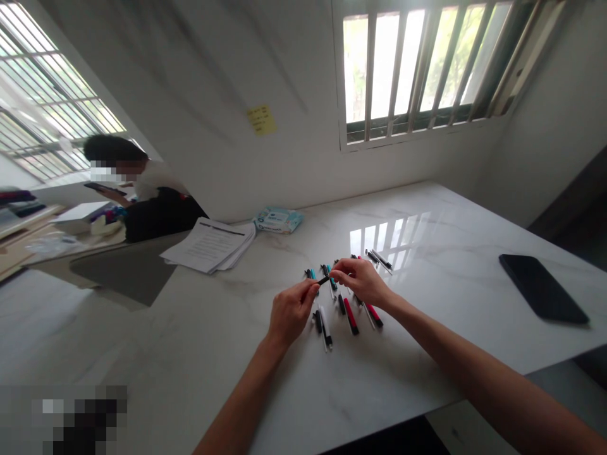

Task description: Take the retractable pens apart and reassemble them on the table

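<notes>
Between the thumb and fingers of my left hand (291,311) is a black pen part (323,280), slim and held at a slant above the table. My right hand (364,282) is closed in a pinch at the other end of this part; whether a smaller piece is hidden in those fingertips, I cannot tell. Below and around both hands lie taken-apart pens in small groups: a red barrel (349,313), a white barrel (324,320) with a black end, a short black piece (341,305), and thin white refills. Some teal and black pieces behind are partly covered by my hands.
Silver and black pen parts (380,259) lie behind my right hand. A dark phone (543,289) rests at the right on the marble-patterned table (227,354). Printed papers (208,245) and a wipes packet (279,220) lie at the back. A person (156,196) sits beyond a partition at left.
</notes>
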{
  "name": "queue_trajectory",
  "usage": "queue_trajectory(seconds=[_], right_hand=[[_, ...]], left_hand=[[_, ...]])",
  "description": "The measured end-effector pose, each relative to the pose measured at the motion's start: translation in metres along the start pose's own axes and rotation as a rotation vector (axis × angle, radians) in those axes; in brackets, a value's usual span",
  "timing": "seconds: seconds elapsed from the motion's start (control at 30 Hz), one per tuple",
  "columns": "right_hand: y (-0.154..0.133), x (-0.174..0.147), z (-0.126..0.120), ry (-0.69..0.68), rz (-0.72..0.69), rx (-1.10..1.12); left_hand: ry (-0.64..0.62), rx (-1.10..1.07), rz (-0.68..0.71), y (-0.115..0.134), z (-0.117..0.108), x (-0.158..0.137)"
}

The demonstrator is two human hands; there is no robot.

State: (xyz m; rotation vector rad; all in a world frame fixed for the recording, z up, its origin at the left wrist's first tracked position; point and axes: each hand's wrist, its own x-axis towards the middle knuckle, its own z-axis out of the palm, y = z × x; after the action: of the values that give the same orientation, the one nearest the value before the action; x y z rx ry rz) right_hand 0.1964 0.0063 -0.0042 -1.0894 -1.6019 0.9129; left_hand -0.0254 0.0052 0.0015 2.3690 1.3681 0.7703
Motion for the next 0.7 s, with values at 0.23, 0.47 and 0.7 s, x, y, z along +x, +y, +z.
queue_trajectory(seconds=[0.23,0.47,0.7], right_hand=[[-0.004,-0.002,-0.002,-0.003,-0.122,0.126],[-0.003,0.001,0.001,0.063,-0.078,0.206],[0.005,0.002,-0.062,0.208,-0.059,-0.094]], left_hand=[[-0.015,-0.017,-0.033,0.0,0.002,0.0],[-0.025,-0.049,-0.026,0.0,0.003,0.0],[0.027,-0.093,-0.076,-0.003,0.006,0.002]])
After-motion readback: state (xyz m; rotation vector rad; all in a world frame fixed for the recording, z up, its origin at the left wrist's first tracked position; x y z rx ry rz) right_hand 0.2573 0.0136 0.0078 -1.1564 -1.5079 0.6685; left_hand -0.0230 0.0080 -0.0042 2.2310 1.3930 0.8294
